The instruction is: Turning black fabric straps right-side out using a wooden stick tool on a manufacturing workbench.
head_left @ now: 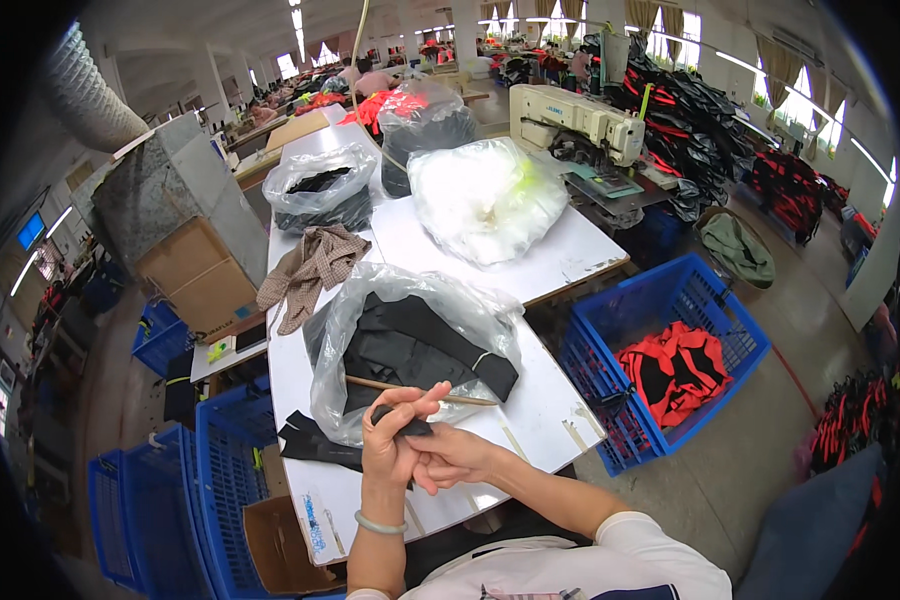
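so, a small dark piece (pixel 413 424) is held up in front of the body, at the near side of an open clear plastic bag (pixel 410 281). it is gripped by the left hand (pixel 388 448), fingers curled round it. the right hand (pixel 458 456) is set against the left from the side, fingers partly bent; whether the piece is also pinched by it can't be told, contact is hidden by the fingers.

bag is loaded with black fabric pieces (pixel 400 345), mouth spread wide, set on the white table (pixel 550 410). a thin wooden stick (pixel 470 400) is seen across the near part of the bag, passing behind the left fingers; whether it is touched by them can't be told. a black strip (pixel 320 442) is laid on the table, left of the hands.

step in hand, as judged: a single piece is being turned or shaped by both hands, not yet set down. next move probably calls for it to be pinned firmly by the left while its edge is worked by the right fingers. the stick may be needed if a tight corner has to be pushed out. risk: stick could be knocked if the hands are lowered carelessly.
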Available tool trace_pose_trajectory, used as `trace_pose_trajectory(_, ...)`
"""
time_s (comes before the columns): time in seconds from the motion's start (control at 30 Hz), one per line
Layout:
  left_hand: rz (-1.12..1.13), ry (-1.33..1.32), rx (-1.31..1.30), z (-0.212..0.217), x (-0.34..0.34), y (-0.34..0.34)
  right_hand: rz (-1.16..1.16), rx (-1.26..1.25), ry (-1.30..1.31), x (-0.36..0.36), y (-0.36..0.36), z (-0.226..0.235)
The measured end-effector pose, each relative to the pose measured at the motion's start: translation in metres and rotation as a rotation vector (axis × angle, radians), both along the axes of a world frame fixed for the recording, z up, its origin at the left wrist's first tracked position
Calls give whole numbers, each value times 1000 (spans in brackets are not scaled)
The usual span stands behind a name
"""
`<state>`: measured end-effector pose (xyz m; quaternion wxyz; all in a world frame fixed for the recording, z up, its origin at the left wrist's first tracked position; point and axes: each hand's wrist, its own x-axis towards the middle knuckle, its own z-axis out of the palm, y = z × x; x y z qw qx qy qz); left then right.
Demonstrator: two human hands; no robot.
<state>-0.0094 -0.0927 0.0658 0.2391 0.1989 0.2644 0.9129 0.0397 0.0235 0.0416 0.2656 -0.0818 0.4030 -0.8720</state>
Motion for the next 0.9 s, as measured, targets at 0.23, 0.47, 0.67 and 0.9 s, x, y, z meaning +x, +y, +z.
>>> trace_pose_trajectory(0.23, -97, 28, 101, 4, -16, -4, 130, 112, 188, -18, 7, 18)
trace_pose_trajectory(0.47, 58, -255, -227, -2, -16, 23, -708, 1497, 997, -28, 9, -4)
trace_pose_trajectory(0.67, -110, -337, -48, 1, -26, 15, -508, 1038, 588, -8, 11, 8)
trace_pose_trajectory(0.9, 154, -424, -76, -24, -19, 19, -537, 125, 51, -4, 8, -10)
